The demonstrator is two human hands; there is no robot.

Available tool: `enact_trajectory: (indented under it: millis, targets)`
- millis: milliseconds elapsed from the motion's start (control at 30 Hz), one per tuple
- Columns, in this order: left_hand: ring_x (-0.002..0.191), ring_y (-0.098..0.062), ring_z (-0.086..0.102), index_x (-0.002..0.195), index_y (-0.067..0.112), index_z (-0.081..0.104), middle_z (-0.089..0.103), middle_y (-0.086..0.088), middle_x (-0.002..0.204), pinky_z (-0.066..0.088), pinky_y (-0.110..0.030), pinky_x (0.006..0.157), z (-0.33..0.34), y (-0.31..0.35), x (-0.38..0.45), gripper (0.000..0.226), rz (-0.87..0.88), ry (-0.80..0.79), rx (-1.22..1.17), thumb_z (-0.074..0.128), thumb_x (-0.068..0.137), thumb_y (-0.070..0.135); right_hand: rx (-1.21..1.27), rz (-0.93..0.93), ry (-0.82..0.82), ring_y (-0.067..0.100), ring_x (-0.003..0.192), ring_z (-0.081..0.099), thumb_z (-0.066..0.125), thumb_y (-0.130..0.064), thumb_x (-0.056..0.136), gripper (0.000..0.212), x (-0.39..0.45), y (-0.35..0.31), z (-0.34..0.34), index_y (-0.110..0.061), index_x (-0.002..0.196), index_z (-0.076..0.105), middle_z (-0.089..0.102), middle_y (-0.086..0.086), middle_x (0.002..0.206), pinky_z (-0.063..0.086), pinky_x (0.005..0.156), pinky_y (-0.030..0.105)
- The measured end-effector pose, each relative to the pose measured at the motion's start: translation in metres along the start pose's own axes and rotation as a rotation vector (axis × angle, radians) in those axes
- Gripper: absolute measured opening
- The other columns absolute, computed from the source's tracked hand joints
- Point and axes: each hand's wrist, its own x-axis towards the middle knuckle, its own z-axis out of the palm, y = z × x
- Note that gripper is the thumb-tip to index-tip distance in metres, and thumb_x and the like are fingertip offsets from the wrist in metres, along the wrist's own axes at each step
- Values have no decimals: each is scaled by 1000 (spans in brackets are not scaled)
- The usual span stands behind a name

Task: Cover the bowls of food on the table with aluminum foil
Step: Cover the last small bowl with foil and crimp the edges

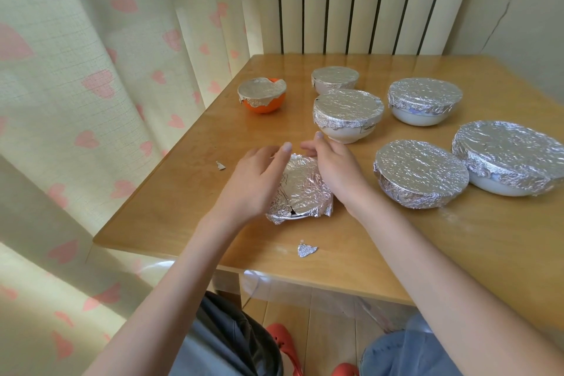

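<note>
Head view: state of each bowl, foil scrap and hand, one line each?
Orange bowl: foil on, far rim exposed.
Six white bowls: foil-covered.
Near bowl: foil on, edges loose, small gap.
Left hand: pressing foil, fingers straight.
Right hand: pressing foil edge.
Foil scraps: loose on table.

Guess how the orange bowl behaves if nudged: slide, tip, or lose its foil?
The orange bowl has a rounded bottom, so it would probably rock or tip rather than slide cleanly. Its foil leaves part of the rim bare at the back, so it may lift off easily.
</note>
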Motion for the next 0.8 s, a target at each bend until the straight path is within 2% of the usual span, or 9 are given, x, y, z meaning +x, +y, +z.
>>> enact_trajectory:
  millis: [33,67,100,167,333,500,567,667,800]
  targets:
    - [110,-33,50,98,12,61,63,-10,104,38,-38,92,-2,-1,-2,68,15,-38,65,26,92,70,-7,-40,-4,13,110,55,27,-39,103,44,1,0,0,-20,114,65,64,-2,115,38,85,26]
    - [126,-28,43,122,14,60,58,-7,129,31,-44,107,-3,-1,-4,85,11,-102,148,23,80,79,-18,-67,-28,12,113,54,27,-40,103,44,3,0,1,-22,115,65,62,-2,119,37,87,26]
    - [137,-22,34,139,15,49,47,-3,145,22,-47,114,-4,1,-7,102,1,-161,234,19,70,85,-31,-72,-65,11,114,53,27,-40,103,44,4,1,1,-23,114,66,62,-3,120,36,88,25]
    - [143,-16,22,151,19,32,31,3,156,15,-47,118,-2,3,-12,120,13,-212,365,18,57,91,-57,-42,-130,11,115,53,27,-42,103,45,6,1,2,-25,108,68,62,-3,122,35,89,24]
    - [143,-18,22,154,24,22,26,6,157,19,-46,117,5,0,-15,132,32,-192,461,27,44,98,-32,38,-169,14,105,57,25,-46,102,48,4,-4,1,-26,107,68,65,3,116,41,91,27]
    - [142,-20,22,155,21,18,24,3,157,19,-40,118,5,3,-16,135,36,-202,462,28,42,94,-49,106,-168,24,111,58,25,-48,101,59,4,-4,3,-5,117,63,63,17,118,42,95,33]
    - [142,-21,22,156,20,17,23,3,157,19,-37,118,5,4,-15,136,29,-209,454,28,41,93,-50,127,-170,24,107,59,25,-50,101,61,5,-2,4,-4,119,61,65,13,112,42,95,34]
    - [143,-22,20,156,21,14,22,2,158,18,-40,118,4,4,-15,137,17,-221,460,27,41,93,-3,175,-170,15,101,57,25,-54,99,58,8,1,2,-15,120,62,64,0,105,42,95,32]
    - [149,-17,9,157,28,6,11,2,163,2,-44,121,-1,2,-14,122,12,-242,390,17,53,92,88,117,71,17,115,56,25,-43,103,48,3,10,-5,-16,115,63,63,0,121,40,104,37]
